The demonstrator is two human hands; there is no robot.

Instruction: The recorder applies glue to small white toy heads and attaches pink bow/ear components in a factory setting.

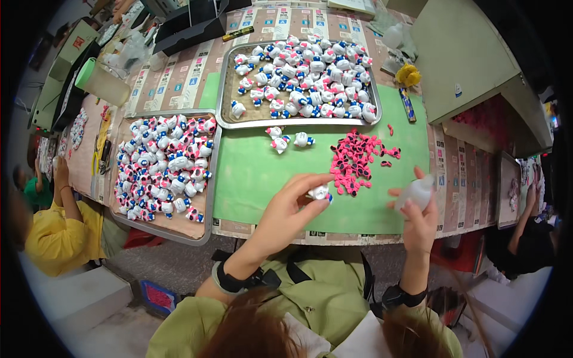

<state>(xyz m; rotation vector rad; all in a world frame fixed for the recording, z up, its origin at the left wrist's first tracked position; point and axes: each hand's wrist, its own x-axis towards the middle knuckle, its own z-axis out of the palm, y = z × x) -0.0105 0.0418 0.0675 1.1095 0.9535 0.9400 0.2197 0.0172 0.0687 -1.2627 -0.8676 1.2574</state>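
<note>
My left hand (285, 210) pinches a small white figurine (319, 191) with a bit of blue on it, held above the green mat (256, 179). In my right hand (421, 222) is a translucent white squeeze bottle (416, 192), gripped by the thumb and fingers and slightly blurred. Between and beyond both hands lies a pile of tiny pink sunglasses with dark lenses (356, 161). A few loose figurines (303, 139) rest on the mat, just below a metal tray (298, 124) heaped with white-and-blue figurines.
At the left, a second tray (210, 224) holds figurines with pink pieces on them. A grey cabinet (471, 53) stands at the right, near a yellow scrubber-like bundle (408, 76). A green-lidded container (102, 82) leans at the back left. Other people work on both sides.
</note>
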